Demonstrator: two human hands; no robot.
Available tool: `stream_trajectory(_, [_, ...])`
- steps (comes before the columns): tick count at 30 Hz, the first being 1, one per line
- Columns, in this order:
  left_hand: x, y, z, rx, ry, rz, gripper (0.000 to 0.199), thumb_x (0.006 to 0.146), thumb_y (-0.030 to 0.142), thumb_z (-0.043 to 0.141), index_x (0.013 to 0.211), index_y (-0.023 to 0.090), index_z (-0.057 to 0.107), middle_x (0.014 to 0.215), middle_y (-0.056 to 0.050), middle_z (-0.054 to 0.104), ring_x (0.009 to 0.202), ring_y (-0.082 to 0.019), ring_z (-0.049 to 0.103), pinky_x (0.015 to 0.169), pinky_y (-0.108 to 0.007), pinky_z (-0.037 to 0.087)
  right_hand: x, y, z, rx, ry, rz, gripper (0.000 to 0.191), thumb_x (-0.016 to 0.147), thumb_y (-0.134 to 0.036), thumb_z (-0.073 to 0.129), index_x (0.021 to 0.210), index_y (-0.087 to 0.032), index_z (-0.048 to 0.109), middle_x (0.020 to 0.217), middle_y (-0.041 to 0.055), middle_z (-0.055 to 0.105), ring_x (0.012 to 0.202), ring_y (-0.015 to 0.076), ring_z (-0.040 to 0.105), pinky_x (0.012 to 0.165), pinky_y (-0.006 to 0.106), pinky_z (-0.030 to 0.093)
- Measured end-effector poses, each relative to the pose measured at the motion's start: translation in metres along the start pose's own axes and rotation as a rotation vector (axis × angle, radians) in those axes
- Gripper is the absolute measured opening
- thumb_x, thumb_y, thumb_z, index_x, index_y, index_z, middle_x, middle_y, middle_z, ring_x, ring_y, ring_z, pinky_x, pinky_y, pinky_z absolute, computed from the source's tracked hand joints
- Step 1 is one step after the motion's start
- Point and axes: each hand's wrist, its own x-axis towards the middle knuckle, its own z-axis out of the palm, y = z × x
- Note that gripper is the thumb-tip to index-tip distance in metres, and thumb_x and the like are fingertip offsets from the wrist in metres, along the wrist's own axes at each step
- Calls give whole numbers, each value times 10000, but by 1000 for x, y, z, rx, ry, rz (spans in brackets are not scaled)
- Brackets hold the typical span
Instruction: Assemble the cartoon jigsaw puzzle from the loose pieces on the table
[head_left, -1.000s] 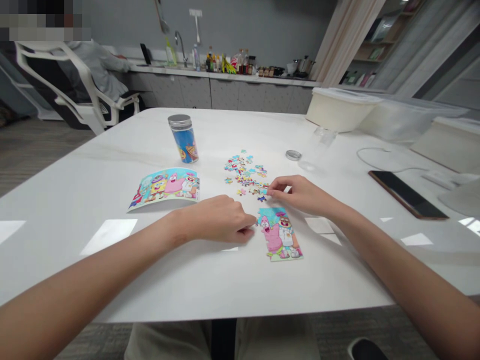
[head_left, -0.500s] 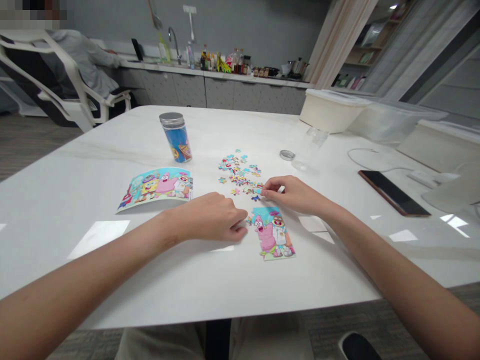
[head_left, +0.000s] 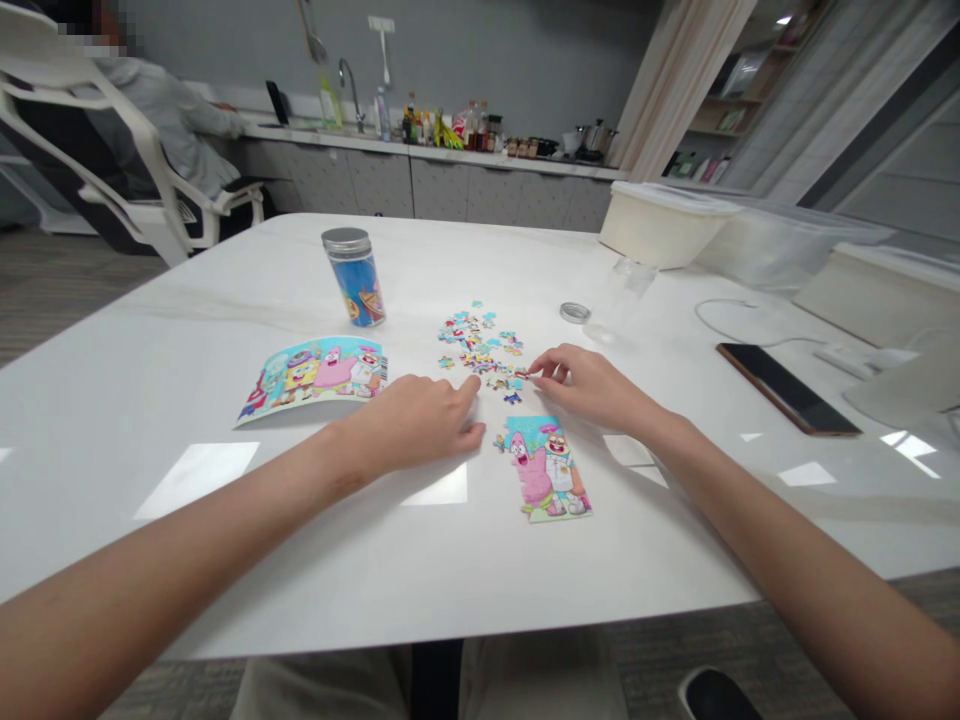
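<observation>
Several loose jigsaw puzzle pieces [head_left: 480, 345] lie in a scattered pile at the middle of the white table [head_left: 300, 560]. My right hand [head_left: 581, 383] pinches a small puzzle piece at the pile's right edge, its fingers hiding most of it. My left hand [head_left: 420, 420] holds nothing; its index finger points at the near side of the pile and its thumb stands apart. Nearer to me lies a joined puzzle section [head_left: 551, 470] with a pink starfish figure and a white-suited figure. A curved picture sheet [head_left: 315, 378] with a barcode lies beyond my left forearm.
A lidded jar [head_left: 354, 278] with a blue wrap stands at the back left. A metal lid [head_left: 575, 312] lies by a clear jar [head_left: 624, 290]. On the right are a phone [head_left: 786, 388], a cable and storage boxes [head_left: 667, 222]. A person [head_left: 169, 120] sits at far left.
My left hand has shifted slightly left and away from me, its index finger stretching toward the pile. My right hand has moved slightly right and away from me, still pinching.
</observation>
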Motion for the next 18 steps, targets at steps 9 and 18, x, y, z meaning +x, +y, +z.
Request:
stream_trajectory(9, [-1,0,2,13,4,-14,401,945,404,360,1125,121,580,661,-85,659,574,-220,631,538,-278,371,-5,-11,3,28,-87,-187,212,895,-232,559,1069,-259,677,1059,66,588,924,203,605,865,365,486])
stream_trajectory(18, [-2,1,1,48,10,29,399,952,356,341,1165,109,571,637,-72,653,546,-203,623,521,-268,360,-5,-9,3,21,-91,-197,110,866,-227,568,941,-219,648,1010,65,585,898,193,591,844,351,478])
